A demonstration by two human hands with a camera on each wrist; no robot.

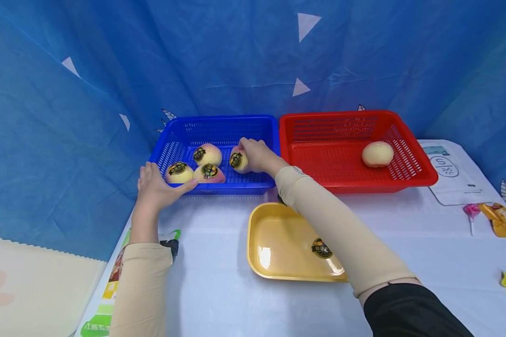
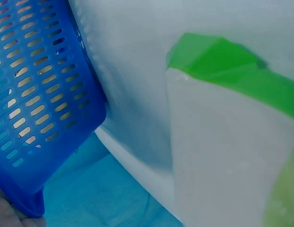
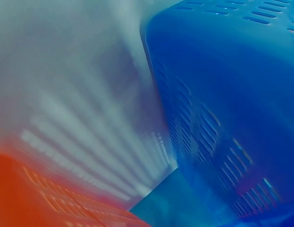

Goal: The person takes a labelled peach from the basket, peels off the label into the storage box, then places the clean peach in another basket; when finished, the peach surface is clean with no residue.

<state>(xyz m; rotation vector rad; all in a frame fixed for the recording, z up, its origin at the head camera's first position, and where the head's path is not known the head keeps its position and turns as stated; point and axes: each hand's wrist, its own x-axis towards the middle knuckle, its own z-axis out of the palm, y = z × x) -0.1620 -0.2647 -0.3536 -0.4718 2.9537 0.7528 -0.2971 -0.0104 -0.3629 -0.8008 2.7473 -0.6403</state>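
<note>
Holding the bun: in the head view, the right hand (image 1: 259,155) pinches a peach-shaped bun (image 1: 242,165) inside the blue basket (image 1: 227,191), towards its right wall; I can't tell whether it clears the floor.
Good handling: light, even fingertip pressure seems best to me, as the bun looks soft; any lift should go straight up, clear of the rim.
Bun's direction: pinkish end towards the fingers, on the far side; the black sticker (image 1: 236,160) faces left. Its long axis seems to run near to far, though the hand hides one side.
Basket corner: the left hand (image 1: 157,187) rests spread against the near-left corner, apart from the right, thumb straight along the front rim beside three other buns (image 1: 208,154).
Left wrist, slotted wall: fingers (image 2: 7,216) touch the rim; pale shapes show through the slots.
Right wrist, two walls: blue basket beside red basket (image 3: 14,189); neither hand nor bun shows.
</note>
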